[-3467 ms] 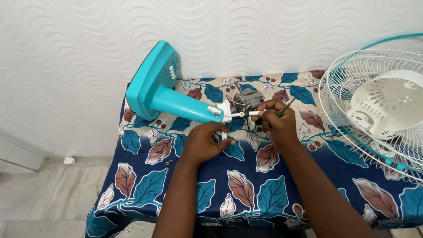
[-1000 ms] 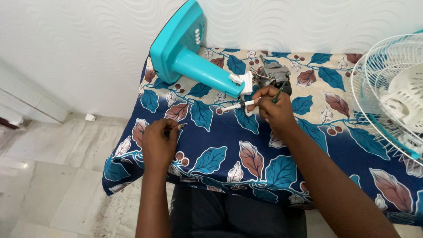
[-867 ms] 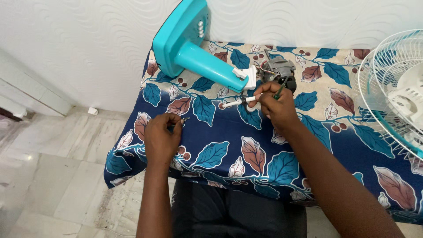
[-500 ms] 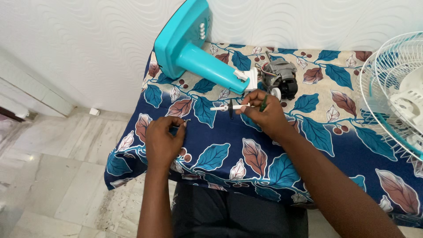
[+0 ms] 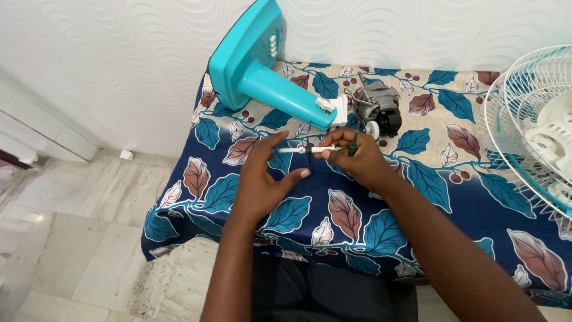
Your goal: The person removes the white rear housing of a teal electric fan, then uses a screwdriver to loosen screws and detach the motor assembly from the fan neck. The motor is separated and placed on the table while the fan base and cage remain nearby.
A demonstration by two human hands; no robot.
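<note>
Thin white plastic rod with a small black collar (image 5: pixel 307 149): held level just above the tabletop (image 5: pixel 417 197), which carries a navy cloth printed with teal and brown leaves. It sits in front of the end of the turquoise plastic fan stand (image 5: pixel 262 77), which lies on its side.

Right hand (image 5: pixel 357 158): grip closed on the rod's right end, pinched between thumb and fingertips. A slim green-handled tool (image 5: pixel 353 143) is tucked in the same hand, so one grip carries two things.

Left hand (image 5: pixel 262 179): fingers spread, index reaching to the rod's left end, thumb out below. Not closed on anything that shows; cannot tell if a small part sits under the palm.

Risks, as I judge them:
- Rod is supported at one end only. A push from the left index could lever it out of the pinch; it drops and rolls off the near edge to the tiled floor (image 5: pixel 71 238).
- Shared grip: shifting the green tool loosens the hold on the rod, or the reverse.
- Black collar looks loose-fit; tilting the rod may let it slide off. A small dark part would be hard to find on this busy print.
- Grey metal motor with coloured wires (image 5: pixel 376 104) lies just beyond the right hand; a wrist swing could snag the wires.
- White wire fan guard with turquoise rim (image 5: pixel 536 125) overhangs at the right, near the forearm; an elbow move could knock it.
</note>
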